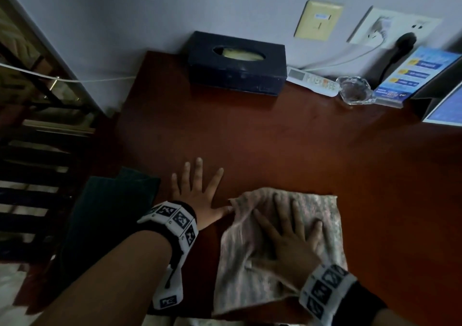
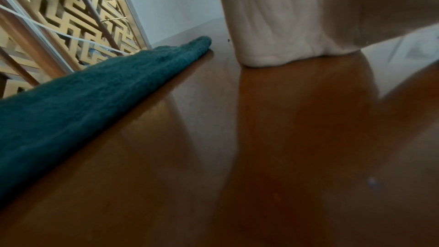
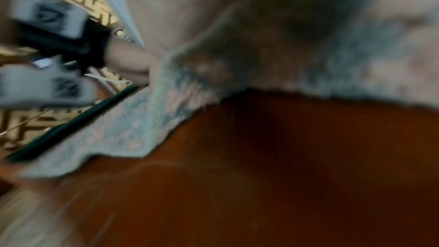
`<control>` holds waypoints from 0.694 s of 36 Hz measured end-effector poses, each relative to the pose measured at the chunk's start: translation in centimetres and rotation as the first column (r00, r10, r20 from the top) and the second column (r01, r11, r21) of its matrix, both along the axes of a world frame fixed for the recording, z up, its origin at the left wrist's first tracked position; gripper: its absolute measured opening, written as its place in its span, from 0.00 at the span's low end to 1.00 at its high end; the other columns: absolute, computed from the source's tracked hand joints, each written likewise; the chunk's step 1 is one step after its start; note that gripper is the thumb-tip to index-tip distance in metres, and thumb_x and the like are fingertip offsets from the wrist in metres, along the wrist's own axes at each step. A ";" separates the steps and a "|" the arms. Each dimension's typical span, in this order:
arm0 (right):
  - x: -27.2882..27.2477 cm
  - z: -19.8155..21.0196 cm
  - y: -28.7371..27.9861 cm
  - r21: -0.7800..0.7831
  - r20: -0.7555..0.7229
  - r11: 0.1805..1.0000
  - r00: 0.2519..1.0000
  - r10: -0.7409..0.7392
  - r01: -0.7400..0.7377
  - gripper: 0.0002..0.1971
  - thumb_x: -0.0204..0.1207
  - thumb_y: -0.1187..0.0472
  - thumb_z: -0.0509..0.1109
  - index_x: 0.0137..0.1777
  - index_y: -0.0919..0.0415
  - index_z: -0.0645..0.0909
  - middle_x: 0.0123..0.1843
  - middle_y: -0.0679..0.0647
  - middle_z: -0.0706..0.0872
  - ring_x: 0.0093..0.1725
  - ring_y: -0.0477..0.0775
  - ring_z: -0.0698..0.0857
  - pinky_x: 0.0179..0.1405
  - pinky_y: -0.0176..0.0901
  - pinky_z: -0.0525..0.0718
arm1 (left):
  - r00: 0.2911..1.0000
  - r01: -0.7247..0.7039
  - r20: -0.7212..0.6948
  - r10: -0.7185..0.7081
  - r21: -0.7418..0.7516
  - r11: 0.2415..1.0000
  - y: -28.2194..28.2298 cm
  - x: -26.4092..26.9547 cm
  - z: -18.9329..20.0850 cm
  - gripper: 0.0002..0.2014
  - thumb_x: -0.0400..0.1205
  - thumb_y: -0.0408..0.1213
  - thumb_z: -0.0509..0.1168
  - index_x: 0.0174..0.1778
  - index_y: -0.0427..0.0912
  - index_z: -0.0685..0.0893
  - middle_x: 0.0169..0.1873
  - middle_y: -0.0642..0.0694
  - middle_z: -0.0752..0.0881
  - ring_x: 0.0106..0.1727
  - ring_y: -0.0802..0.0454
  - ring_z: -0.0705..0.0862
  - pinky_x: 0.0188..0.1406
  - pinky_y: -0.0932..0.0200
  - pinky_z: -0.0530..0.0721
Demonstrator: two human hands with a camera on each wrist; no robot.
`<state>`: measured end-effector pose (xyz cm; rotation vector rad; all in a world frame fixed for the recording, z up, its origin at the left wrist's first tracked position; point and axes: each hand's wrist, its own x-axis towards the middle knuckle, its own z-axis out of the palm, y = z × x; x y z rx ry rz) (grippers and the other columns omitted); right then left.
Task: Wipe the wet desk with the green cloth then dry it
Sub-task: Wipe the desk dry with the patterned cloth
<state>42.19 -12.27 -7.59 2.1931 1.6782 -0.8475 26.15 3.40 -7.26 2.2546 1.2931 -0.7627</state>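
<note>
The dark green cloth (image 1: 110,200) lies folded at the left edge of the reddish-brown desk (image 1: 275,138); in the left wrist view the green cloth (image 2: 71,97) runs along the desk's edge. A pale pinkish cloth (image 1: 312,215) lies spread near the front of the desk. My right hand (image 1: 290,235) presses flat on it with straight, spread fingers. My left hand (image 1: 197,190) rests flat on the bare wood between the two cloths, fingers splayed, thumb touching the pale cloth's corner. The right wrist view is blurred and shows the pale cloth (image 3: 308,53) over the desk (image 3: 261,176).
A dark tissue box (image 1: 237,63) stands at the back by the wall. To its right lie a white remote (image 1: 312,80), a glass ashtray (image 1: 355,90), a blue leaflet stand (image 1: 412,75) and plugged cables. A dark slatted chair (image 1: 32,163) stands left of the desk.
</note>
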 end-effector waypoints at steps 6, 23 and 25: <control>1.4 0.1 7.3 -0.016 0.046 0.995 0.994 -0.099 0.100 0.38 0.71 0.25 0.50 0.69 0.20 0.24 0.78 0.43 0.18 0.77 0.59 0.20 0.67 0.84 0.31 | 0.999 0.023 -0.029 -0.023 0.021 1.000 0.0 0.1 0.0 0.44 0.76 0.72 0.48 0.77 0.63 0.25 0.73 0.41 0.17 0.77 0.35 0.23 0.74 0.32 0.31; 11.2 0.9 21.9 0.080 0.062 0.959 0.959 -0.277 0.272 0.49 0.50 0.10 0.43 0.69 0.20 0.25 0.82 0.43 0.25 0.82 0.65 0.33 0.74 0.77 0.40 | 0.999 0.033 -0.019 -0.034 -0.035 0.999 0.3 0.0 -0.1 0.44 0.74 0.75 0.45 0.66 0.65 0.17 0.64 0.45 0.11 0.74 0.37 0.18 0.71 0.29 0.27; 12.2 1.5 21.2 0.069 0.098 0.952 0.948 -0.303 0.297 0.44 0.56 0.13 0.44 0.66 0.18 0.22 0.81 0.46 0.23 0.82 0.68 0.36 0.75 0.76 0.42 | 0.999 0.034 -0.023 -0.035 -0.042 0.999 0.3 0.0 0.0 0.44 0.74 0.75 0.45 0.66 0.65 0.16 0.64 0.45 0.11 0.74 0.36 0.18 0.71 0.29 0.27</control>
